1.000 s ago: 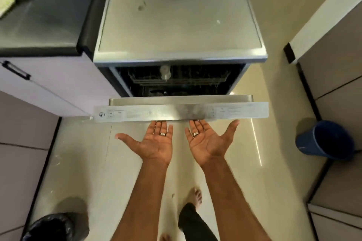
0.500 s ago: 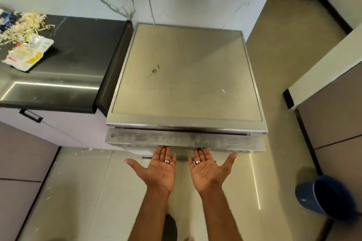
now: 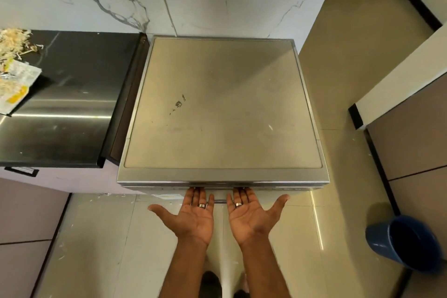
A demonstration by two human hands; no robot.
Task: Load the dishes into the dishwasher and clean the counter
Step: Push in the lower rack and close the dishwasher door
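A steel dishwasher [image 3: 222, 113] stands against the marble wall, seen from above, its door [image 3: 217, 188] now up against the body. My left hand [image 3: 193, 218] and my right hand [image 3: 251, 218] are palm up side by side, fingers straight, with the fingertips pressing the door's front under its top edge. Each hand wears a ring. The dark counter [image 3: 65, 104] lies to the left of the dishwasher, with shredded scraps and a torn wrapper [image 3: 14, 80] at its left end. The inside of the dishwasher is hidden.
A blue bucket [image 3: 406, 242] stands on the tiled floor at the right, beside brown cabinets [image 3: 411, 147]. Small crumbs lie scattered on the floor at the left, in front of the lower cabinet with a black handle [image 3: 21, 172].
The dishwasher door swung up from partly open, with racks showing, to flat against the body. Both hands followed it up and forward, and my view rose over the top.
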